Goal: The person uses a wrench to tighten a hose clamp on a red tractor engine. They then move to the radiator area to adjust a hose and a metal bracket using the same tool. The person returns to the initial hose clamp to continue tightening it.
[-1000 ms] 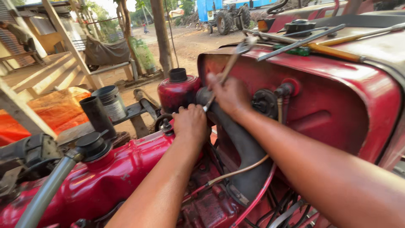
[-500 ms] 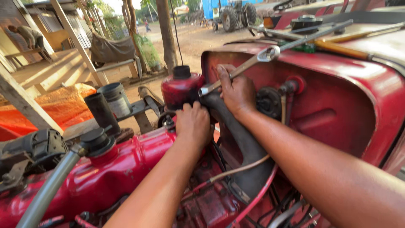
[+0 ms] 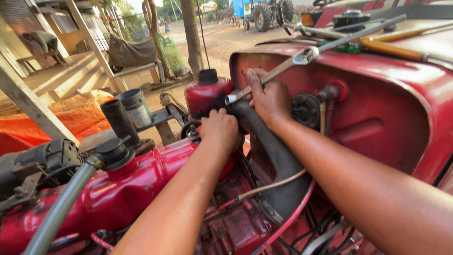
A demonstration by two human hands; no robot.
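A red tractor engine (image 3: 108,198) fills the lower view, joined to a red fuel tank (image 3: 377,118) on the right. A thick black hose (image 3: 278,160) curves down between them. The right hand (image 3: 269,99) is closed around a silver spanner (image 3: 269,78), angled up toward the tank top. The left hand (image 3: 219,130) is curled shut at the hose's upper end, beside a red cylindrical canister (image 3: 205,97) with a black cap.

Our bare left hand (image 3: 220,130) sits curled with knuckles up, fingers bent downward and closed, its forearm reaching in from the near left; our bare right hand (image 3: 269,99) lies just beyond to the right, fingers wrapped shut, wrist straight, forearm stretching from the near right.
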